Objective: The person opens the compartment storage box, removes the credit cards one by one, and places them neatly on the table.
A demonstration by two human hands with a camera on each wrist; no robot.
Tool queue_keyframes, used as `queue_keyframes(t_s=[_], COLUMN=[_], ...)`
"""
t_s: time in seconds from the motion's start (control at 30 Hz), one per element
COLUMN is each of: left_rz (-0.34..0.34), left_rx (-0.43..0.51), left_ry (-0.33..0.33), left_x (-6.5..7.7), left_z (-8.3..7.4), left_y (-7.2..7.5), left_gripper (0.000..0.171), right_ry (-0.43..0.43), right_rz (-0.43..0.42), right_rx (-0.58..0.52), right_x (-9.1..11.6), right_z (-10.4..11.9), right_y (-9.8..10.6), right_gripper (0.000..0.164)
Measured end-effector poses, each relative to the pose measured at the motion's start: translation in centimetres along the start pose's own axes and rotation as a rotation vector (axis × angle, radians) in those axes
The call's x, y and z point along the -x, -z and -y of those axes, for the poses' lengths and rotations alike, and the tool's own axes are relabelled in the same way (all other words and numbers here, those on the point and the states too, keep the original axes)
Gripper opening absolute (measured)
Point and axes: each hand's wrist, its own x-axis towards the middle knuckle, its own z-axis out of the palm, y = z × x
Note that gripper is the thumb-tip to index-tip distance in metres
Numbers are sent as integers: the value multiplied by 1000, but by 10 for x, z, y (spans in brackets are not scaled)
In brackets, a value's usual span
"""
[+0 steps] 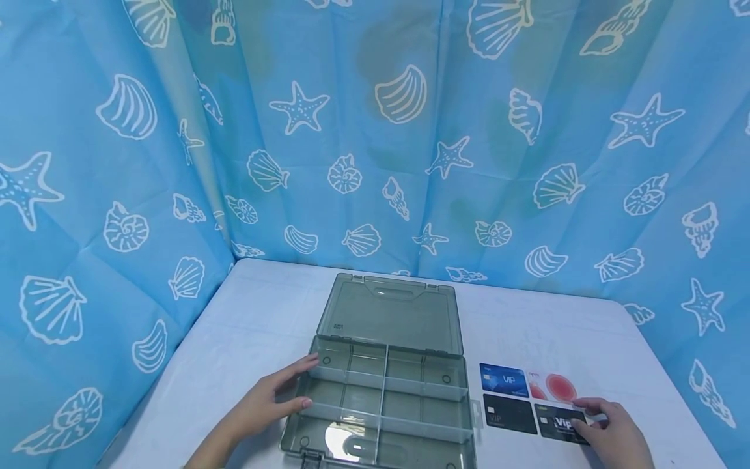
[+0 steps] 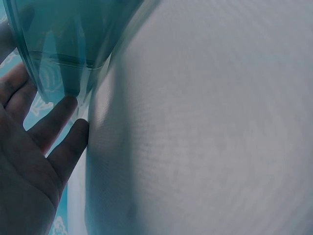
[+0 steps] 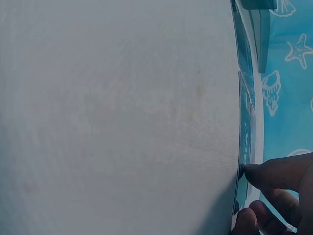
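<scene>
A translucent grey-green compartment box (image 1: 383, 394) lies with its lid (image 1: 392, 312) folded back. My left hand (image 1: 266, 404) rests along its left wall, thumb and fingers spread; in the left wrist view those fingers (image 2: 56, 120) touch the box's side (image 2: 58, 58). On the right, my right hand (image 1: 618, 433) reaches over a black VIP card (image 1: 556, 426) lying flat, its thumb on the card's face and a fingertip near the upper edge. The right wrist view shows a fingertip (image 3: 254, 171) against the card (image 3: 244, 132); the card's right end is partly hidden.
Beside that card lie a black card (image 1: 510, 413), a blue VIP card (image 1: 504, 380) and a white-and-red card (image 1: 551, 386), all just right of the box. A white cloth covers the table (image 1: 252, 312). Blue shell-print curtains (image 1: 363, 150) close off the back and sides.
</scene>
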Motion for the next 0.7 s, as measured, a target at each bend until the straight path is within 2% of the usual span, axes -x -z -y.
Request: queue_keyframes(t_s=[0.4, 0.7], left_rz=[5, -18], left_rx=[2, -27], left_ry=[1, 39], left_x=[-1, 3], left_z=[1, 0], left_y=[-1, 1], left_gripper=[66, 67], right_ry=[-26, -21], right_rz=[-29, -34], right_rx=[-20, -37], right_x=[1, 1], right_z=[0, 5], right_y=[0, 8], right_gripper=[49, 46])
